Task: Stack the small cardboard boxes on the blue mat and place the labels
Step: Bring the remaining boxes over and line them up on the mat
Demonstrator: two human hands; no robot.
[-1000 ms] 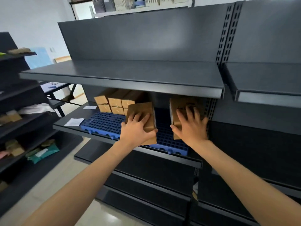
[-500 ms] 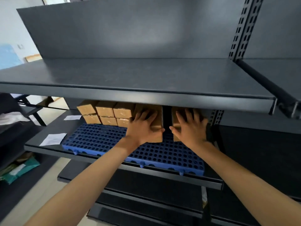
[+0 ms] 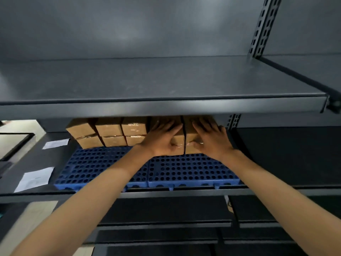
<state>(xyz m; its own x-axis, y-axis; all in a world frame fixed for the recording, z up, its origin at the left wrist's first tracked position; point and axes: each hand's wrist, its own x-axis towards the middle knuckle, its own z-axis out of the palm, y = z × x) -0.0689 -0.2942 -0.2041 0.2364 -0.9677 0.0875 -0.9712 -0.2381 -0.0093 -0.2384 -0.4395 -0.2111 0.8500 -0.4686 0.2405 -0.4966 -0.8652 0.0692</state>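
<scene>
- The left hand (image 3: 162, 140) is laid flat on the front of the left box (image 3: 179, 140). Its fingers (image 3: 170, 129) are straight and spread, the thumb is rested low on the face, and nothing is gripped.
- The right hand (image 3: 212, 140) is pressed in the same way on the right box (image 3: 190, 146), with its fingers (image 3: 203, 129) straight and fanned out and nothing enclosed.
- The two boxes are stood upright side by side, touching, at the back of the blue mat (image 3: 184, 170). Their tops are hidden by the upper shelf (image 3: 166, 108).
- Just left of them on the mat, a stack (image 3: 110, 133) of six small cardboard boxes is seen, in three columns of two tiers. Clear tape is seen on several fronts, and no print can be read.
- Two white labels are laid on the shelf (image 3: 36, 157) left of the mat. The front label (image 3: 35, 179) is near the shelf edge and the back label (image 3: 56, 144) is beside the stack. Any writing on them is too blurred to be read.
- The mat is pierced with round holes and is carried by the same dark shelf.
</scene>
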